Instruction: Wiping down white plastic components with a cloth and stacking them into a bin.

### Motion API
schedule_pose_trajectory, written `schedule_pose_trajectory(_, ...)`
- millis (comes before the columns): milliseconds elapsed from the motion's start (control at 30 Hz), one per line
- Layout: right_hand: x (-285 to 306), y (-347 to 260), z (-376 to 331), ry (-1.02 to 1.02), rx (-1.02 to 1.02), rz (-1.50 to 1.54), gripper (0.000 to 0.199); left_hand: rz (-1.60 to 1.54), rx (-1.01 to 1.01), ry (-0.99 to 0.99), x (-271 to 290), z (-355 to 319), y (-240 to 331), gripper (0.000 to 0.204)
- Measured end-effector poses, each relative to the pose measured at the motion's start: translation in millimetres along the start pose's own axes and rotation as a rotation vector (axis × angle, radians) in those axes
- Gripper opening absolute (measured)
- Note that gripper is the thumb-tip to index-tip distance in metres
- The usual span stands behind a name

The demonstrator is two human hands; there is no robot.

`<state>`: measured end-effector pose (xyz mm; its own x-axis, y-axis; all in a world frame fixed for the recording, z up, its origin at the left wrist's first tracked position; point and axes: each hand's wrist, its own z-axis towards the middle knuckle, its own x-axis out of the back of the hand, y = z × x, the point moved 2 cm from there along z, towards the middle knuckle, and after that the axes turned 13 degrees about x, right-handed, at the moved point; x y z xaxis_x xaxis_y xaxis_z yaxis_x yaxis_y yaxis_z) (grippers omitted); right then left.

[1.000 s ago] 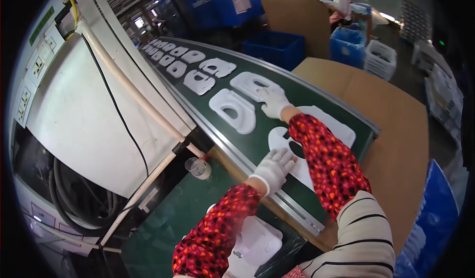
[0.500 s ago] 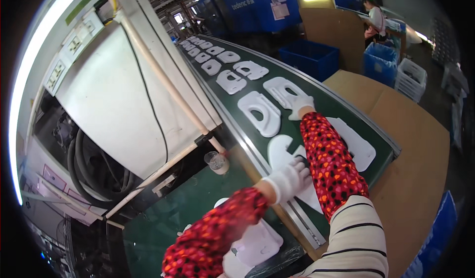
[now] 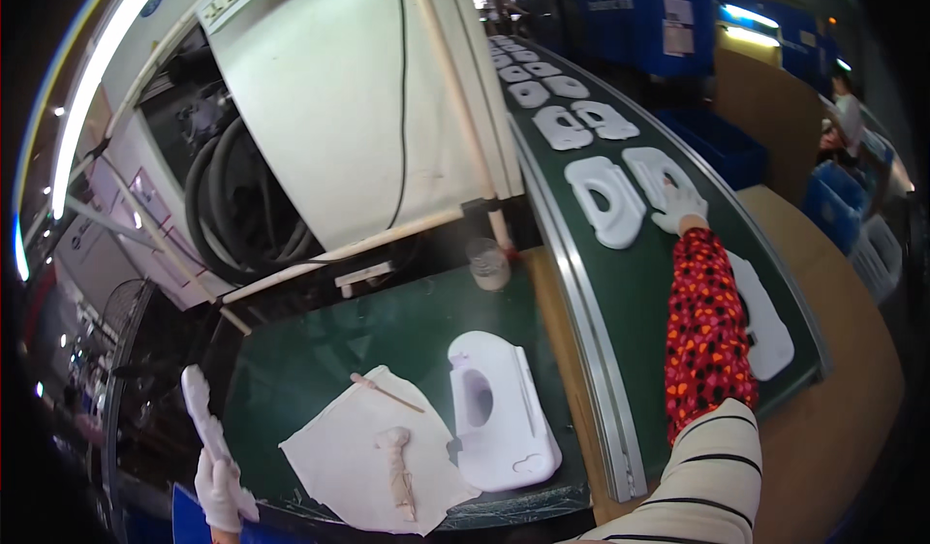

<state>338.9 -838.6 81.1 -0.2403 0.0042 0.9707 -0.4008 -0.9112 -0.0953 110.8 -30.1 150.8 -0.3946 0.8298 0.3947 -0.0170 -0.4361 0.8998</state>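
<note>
White plastic moulded panels with an oval hole lie along the green conveyor belt (image 3: 620,292). My right hand (image 3: 681,205), in a white glove, grips the near end of one panel (image 3: 647,168) on the belt. Off the left end of the bench, my gloved left hand (image 3: 217,491) holds a white plastic panel (image 3: 201,404), seen almost edge-on. Another white panel (image 3: 513,399) lies on the green bench (image 3: 387,321). Beside it a pale cloth (image 3: 339,437) is spread, with a thin stick-like tool (image 3: 387,391) and a cloth-wrapped tool (image 3: 398,471) on it.
A clear cup (image 3: 487,265) stands at the bench's far right corner. The metal belt rail (image 3: 591,331) runs between bench and belt. A white cabinet (image 3: 320,98) stands behind the bench. Cardboard (image 3: 843,292) and blue bins (image 3: 712,147) line the right. Another person (image 3: 845,113) is farther back.
My left hand has moved from the belt to the far left with a white panel. The view has swung left, uncovering the bench. My right hand stays on the same belt panel.
</note>
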Motion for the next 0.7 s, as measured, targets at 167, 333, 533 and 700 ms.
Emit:
schedule_pose_trajectory(167,19.1,-16.4,-5.0,0.056,0.143,-0.046,0.079,-0.534,0.315,0.199,78.9,-37.5,-80.1,0.043)
schedule_pose_trajectory(333,77.5,-57.2,-50.6,0.263,0.094,0.106,0.068,-0.879,0.281,-0.27,49.9,-7.1,-81.0,0.037)
schedule_pose_trajectory(533,174.2,-157.7,-188.8,0.489,0.526,0.859,0.056,-1.144,0.242,-0.624,-39.0,-23.5,3.6,0.055)
schedule_pose_trajectory(700,194.2,-288.8,-413.7,0.365,0.978,1.341,0.056,-1.089,0.236,-0.596,-35.9,-95.9,48.8,0.059)
